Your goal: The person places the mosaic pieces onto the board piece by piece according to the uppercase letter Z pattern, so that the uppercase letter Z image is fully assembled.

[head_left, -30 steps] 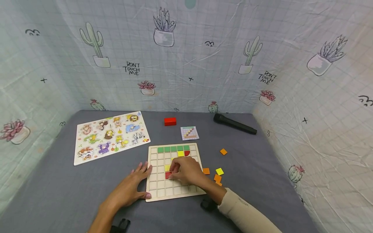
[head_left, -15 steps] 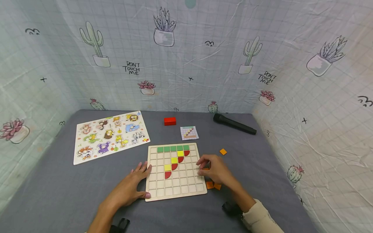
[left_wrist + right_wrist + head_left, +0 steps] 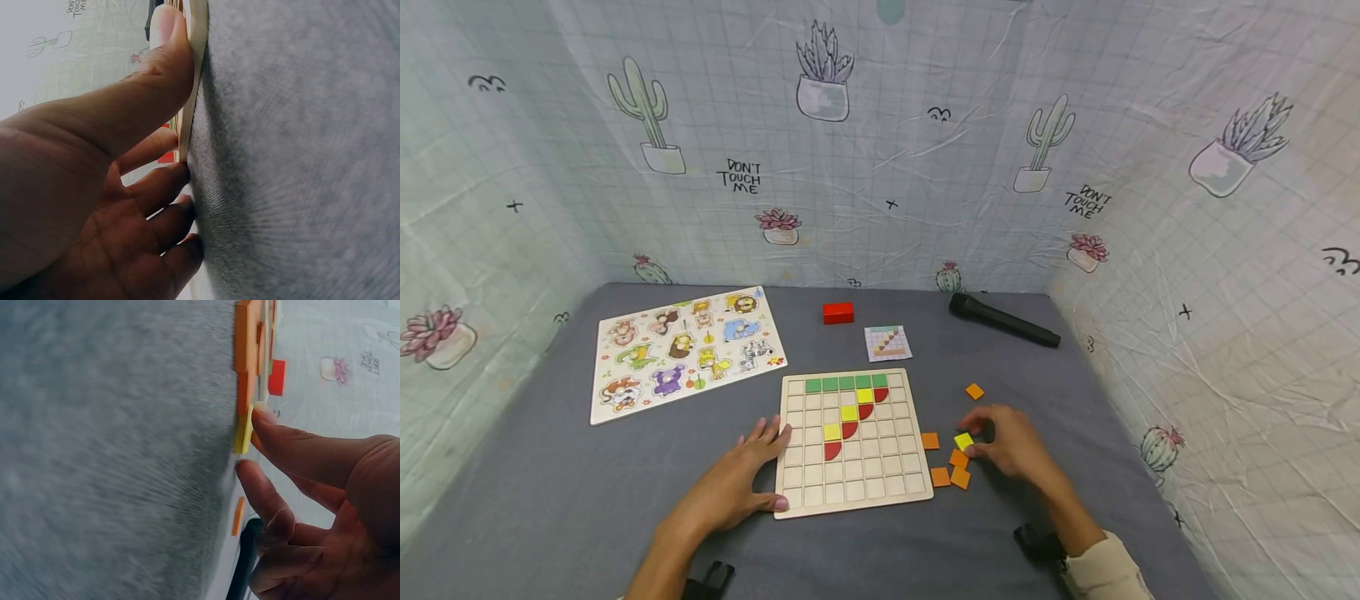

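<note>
In the head view a square wooden grid board [image 3: 880, 479] lies flat, holding a row of green tiles [image 3: 847, 383], yellow square tiles [image 3: 848, 413] and red quarter-round tiles [image 3: 832, 452] set in a diagonal. My left hand [image 3: 741, 479] rests spread along its left edge, thumb [image 3: 165, 37] on the rim. Right of the board, my right hand [image 3: 1011, 442] is at a loose yellow tile [image 3: 963, 442]. In the right wrist view the thumb [image 3: 265, 419] touches the yellow tile while the index fingertip stays just past its end.
Several orange tiles [image 3: 941, 477] lie by the board's right side, with another orange tile [image 3: 974, 391] farther back. Behind the board are a small pattern card [image 3: 887, 343], a red block [image 3: 838, 313] and a black microphone [image 3: 1004, 320]. An animal puzzle board [image 3: 688, 354] lies back left.
My right hand has left the red tile at the diagonal's lower end and moved right, off the board, to the loose yellow tile. The left hand stays put.
</note>
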